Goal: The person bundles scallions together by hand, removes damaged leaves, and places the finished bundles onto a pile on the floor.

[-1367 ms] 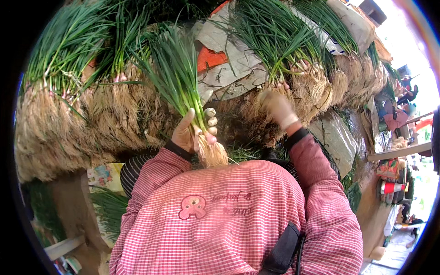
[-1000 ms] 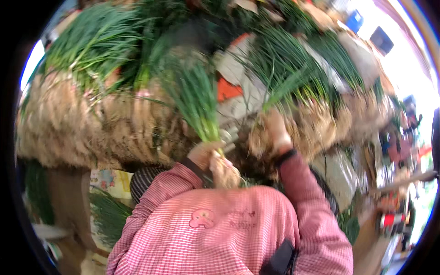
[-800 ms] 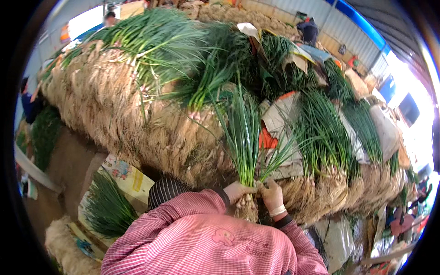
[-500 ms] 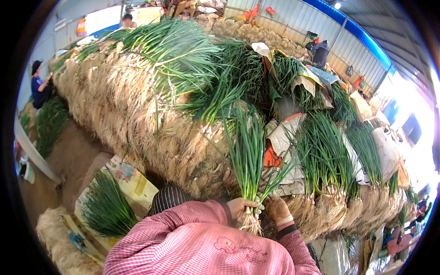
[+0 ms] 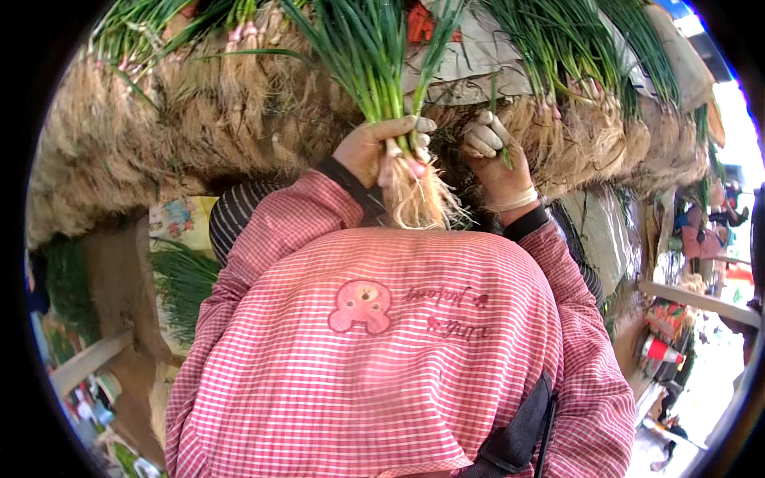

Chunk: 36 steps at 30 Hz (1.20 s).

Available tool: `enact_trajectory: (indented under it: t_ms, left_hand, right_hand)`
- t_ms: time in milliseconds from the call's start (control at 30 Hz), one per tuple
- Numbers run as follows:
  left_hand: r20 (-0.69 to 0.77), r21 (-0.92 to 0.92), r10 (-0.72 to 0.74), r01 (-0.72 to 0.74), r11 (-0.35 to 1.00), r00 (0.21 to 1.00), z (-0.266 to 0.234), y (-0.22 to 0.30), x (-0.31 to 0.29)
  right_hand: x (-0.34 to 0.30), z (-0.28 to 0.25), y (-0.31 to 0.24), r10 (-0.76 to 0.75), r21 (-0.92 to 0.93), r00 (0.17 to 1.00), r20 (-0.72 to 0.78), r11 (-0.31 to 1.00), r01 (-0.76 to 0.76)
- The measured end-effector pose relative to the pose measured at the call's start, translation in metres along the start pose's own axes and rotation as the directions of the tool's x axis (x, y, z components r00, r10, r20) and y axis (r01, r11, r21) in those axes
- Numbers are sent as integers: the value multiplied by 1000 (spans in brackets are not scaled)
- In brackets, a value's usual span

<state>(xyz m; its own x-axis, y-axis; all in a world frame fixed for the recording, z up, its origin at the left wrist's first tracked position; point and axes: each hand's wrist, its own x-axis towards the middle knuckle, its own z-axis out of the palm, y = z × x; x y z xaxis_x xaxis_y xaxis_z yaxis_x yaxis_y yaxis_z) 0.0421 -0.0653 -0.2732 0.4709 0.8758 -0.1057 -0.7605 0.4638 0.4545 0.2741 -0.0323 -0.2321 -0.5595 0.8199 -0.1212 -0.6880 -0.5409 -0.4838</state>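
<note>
One bunch of leafy, garlic-like plants (image 5: pixel 386 95) is what I have in front of me, at the far edge of the pink checked garment (image 5: pixel 374 350). Its long axis runs mostly near to far with a slight slant: the green leaves fan out far and to the left, one slimmer group leaning far and right, while the pale roots (image 5: pixel 420 201) hang toward the near side, a little right, just beyond the chest. Pinkish bulbs (image 5: pixel 417 169) show between the two ends.

My left hand (image 5: pixel 368 150) grips it just above the bulbs, thumb across the stems and gloved fingertips showing on the right side, so this hand is the nearer one. My right hand (image 5: pixel 500 163) is curled up to the right of the bunch, near but apart from it, pinching a thin green strip (image 5: pixel 506 157) that points far. From that hand, the stems and bulbs lie straight left, at about the same depth.

Further out, a long bank of tan roots (image 5: pixel 207 119) spreads far and left. A greyish sheet (image 5: pixel 478 73) lies beyond the gap between the hands, with more green bunches (image 5: pixel 550 48) to the far right.
</note>
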Motion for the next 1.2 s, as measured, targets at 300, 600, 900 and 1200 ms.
enact_trajectory:
  t_ms: [300, 600, 900, 1200]
  left_hand:
    - [-104, 156, 12, 4, 988, 995, 27, -2, 6]
    - [87, 39, 154, -157, 987, 984, 24, 16, 2]
    - [236, -318, 80, -1, 948, 968, 27, 17, 3]
    - [140, -193, 126, -98, 976, 982, 20, 12, 5]
  right_hand:
    - [-50, -52, -34, 179, -775, 960, -216, -629, -58]
    - [0, -30, -151, -691, -469, 684, -234, -537, -702]
    - [23, -30, -166, -491, -942, 868, -68, -255, -218]
    - [1, 29, -89, -449, -844, 860, -244, -338, -416]
